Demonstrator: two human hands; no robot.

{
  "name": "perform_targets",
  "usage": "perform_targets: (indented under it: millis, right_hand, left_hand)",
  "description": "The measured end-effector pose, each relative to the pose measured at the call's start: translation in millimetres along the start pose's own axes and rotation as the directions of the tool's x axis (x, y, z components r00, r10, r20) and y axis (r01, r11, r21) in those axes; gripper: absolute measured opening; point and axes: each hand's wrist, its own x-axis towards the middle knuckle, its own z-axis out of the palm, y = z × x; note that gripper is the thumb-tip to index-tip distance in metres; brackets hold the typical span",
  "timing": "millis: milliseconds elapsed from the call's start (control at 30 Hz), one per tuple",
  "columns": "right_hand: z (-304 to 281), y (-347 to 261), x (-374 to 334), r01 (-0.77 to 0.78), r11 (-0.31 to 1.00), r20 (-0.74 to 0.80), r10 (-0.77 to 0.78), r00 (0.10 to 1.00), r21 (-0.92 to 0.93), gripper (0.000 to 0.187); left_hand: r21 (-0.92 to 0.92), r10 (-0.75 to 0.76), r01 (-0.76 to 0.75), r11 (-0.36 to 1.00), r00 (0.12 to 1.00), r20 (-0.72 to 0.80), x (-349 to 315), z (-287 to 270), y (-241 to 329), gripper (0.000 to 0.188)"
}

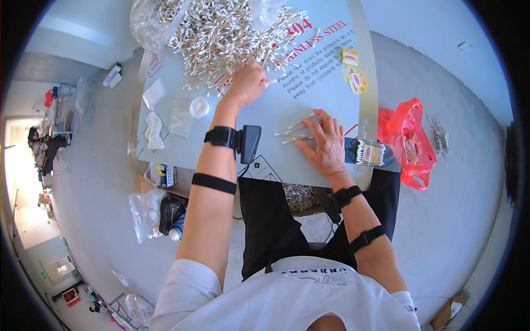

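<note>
Cotton swabs (291, 134), perhaps four, under right hand (326, 144)

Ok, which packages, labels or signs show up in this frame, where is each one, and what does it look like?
Clear box of cotton swabs: table's right edge, rectangular, yellow label.
Small packets: far right of the table, yellow with red.
Printed film on the table: pale sheet, red and dark lettering.
Red plastic bag: floor, right of the table, crumpled.
</note>
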Motion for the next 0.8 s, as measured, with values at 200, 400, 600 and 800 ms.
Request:
perform_targets:
  millis: [200, 400, 600, 800]
  right_hand:
    - [0.1, -1.3, 1.7, 0.018, 1.000, -0.032, -0.018, 0.999, -0.003, 0.048]
    - [0.7, -1.1, 1.5, 0.021, 1.000, -0.036, -0.021, 0.999, 0.001, 0.048]
    - [1.5, 0.5, 1.9, 0.013, 1.000, -0.031, -0.013, 0.999, 0.000, 0.049]
    - [1.3, -2.6, 1.1, 0.010, 1.000, -0.042, -0.010, 0.999, 0.001, 0.048]
  left_hand:
    - [-0.270, -0.064, 0.098, 0.958, 0.989, 0.131, -16.3, 26.0, 18.5, 0.012]
    - [-0.269, -0.113, 0.115, 0.956, 0.993, 0.022, -26.2, 34.1, 36.0, 0.012]
    - [-0.138, -0.126, 0.116, 0.984, 0.990, -0.067, -40.4, 31.2, 49.6, 0.010]
    - [-0.299, -0.071, -0.019, 0.954, 0.956, -0.286, -34.7, 34.5, 38.2, 0.009]
